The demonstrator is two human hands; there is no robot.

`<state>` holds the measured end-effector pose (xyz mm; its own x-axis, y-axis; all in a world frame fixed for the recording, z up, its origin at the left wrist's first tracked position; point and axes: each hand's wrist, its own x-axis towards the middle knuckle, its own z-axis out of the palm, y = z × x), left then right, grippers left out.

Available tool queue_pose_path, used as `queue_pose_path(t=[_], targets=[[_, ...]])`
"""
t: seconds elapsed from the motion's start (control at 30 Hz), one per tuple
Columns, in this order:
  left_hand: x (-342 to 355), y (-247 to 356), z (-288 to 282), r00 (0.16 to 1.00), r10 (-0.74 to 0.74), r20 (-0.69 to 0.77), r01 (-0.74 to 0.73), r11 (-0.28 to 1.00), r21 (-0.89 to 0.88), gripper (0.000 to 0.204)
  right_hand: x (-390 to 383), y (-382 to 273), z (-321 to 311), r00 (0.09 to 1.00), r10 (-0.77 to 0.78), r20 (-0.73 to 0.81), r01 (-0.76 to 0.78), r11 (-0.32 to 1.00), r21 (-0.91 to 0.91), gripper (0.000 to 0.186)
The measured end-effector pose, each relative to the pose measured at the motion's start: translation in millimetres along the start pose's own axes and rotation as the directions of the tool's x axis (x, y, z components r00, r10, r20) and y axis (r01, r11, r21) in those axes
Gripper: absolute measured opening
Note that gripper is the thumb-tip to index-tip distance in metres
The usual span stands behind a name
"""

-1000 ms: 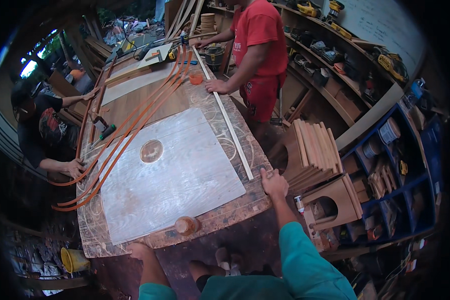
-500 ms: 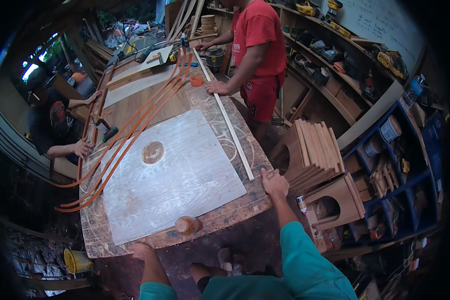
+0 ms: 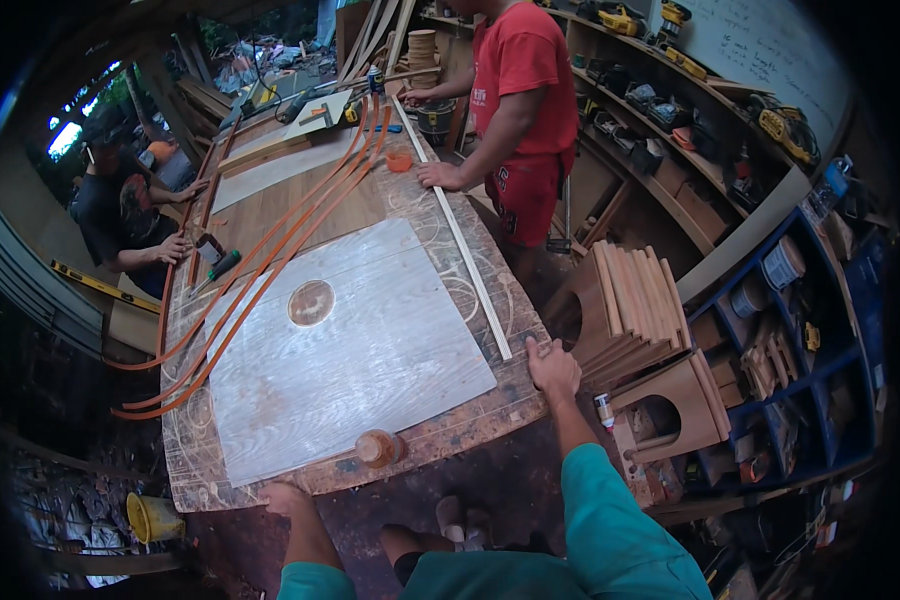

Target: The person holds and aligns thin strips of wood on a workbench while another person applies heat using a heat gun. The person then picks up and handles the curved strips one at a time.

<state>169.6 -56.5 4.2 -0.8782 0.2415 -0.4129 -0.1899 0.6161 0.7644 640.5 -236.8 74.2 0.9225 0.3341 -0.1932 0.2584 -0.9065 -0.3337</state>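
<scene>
A large stained worktable (image 3: pixel 425 455) stands before me. At its near left edge my left hand (image 3: pixel 288 498) is closed on the rim, its fingertips partly hidden. My right hand (image 3: pixel 555 368) grips the right edge close to the corner. On the tabletop between them lies a pale wood-grain sheet (image 3: pixel 370 350) with a round brown piece (image 3: pixel 311 303) on it. A jar (image 3: pixel 379 448) with an orange-brown top is by the sheet's near edge. Close to my right hand, one end of a long pale wooden strip (image 3: pixel 460 245) rests on the table.
Long thin orange-brown strips (image 3: pixel 295 230) curve over the table's left side. A co-worker in red (image 3: pixel 520 100) touches the pale strip; another in dark clothes (image 3: pixel 120 215) stands at the left edge. Arched wooden pieces (image 3: pixel 625 310) are stacked at right, near blue shelving (image 3: pixel 840 330).
The co-worker at left has straightened up and drawn the near hand back to the table edge. A yellow level now shows behind that person. My hands stay on the table edges.
</scene>
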Motion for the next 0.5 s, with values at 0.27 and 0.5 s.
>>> queue_pose_path(t=[0.27,0.5], targets=[[-4,3,-2,1.000,-0.010,-0.016,0.010,1.000,-0.014,0.072,1,3,6,1.000,-0.011,-0.027,0.011,1.000,0.014,0.072],[4,-4,2,1.000,-0.008,-0.017,0.007,0.999,-0.040,0.074,2,3,7,1.000,-0.015,-0.018,0.016,1.000,0.016,0.072]])
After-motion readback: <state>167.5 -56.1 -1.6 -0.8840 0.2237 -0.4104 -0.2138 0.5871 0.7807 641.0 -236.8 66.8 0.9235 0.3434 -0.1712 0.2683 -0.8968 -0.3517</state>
